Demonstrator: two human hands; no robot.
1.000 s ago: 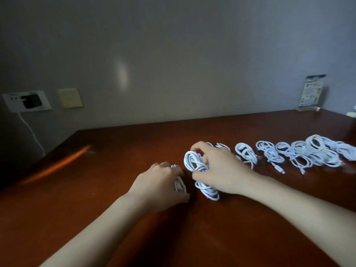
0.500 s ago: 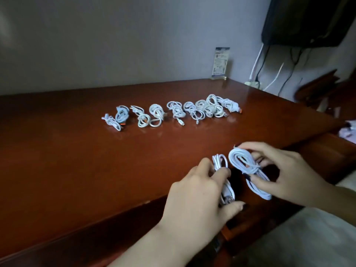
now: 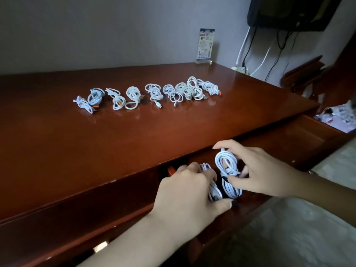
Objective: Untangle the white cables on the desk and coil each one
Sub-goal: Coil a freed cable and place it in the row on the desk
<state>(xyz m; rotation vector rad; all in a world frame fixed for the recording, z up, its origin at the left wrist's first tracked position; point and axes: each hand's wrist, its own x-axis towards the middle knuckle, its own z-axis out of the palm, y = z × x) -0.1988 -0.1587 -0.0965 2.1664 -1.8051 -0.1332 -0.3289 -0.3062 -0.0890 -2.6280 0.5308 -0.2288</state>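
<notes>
Just off the front edge of the table (image 3: pixel 115 135), the right hand (image 3: pixel 258 170) pinches a coiled cable (image 3: pixel 228 170), its long axis pointing toward the far edge. The left hand (image 3: pixel 188 193) grips a second coil (image 3: pixel 214 189) alongside it. The other coils (image 3: pixel 154 93) lie in a row toward the far edge.

Dim, soft light; pale glare on glossy desk (image 3: pixel 173 122); wide-angle edge bending.

No words or numbers can be read. A small upright card (image 3: pixel 205 46) stands on the surface (image 3: pixel 134 135) behind the right end of the row of white cables (image 3: pixel 152 94); its blue and white print is too small to make out. Far right of the row, a printed sheet (image 3: pixel 335 118) is blurred
</notes>
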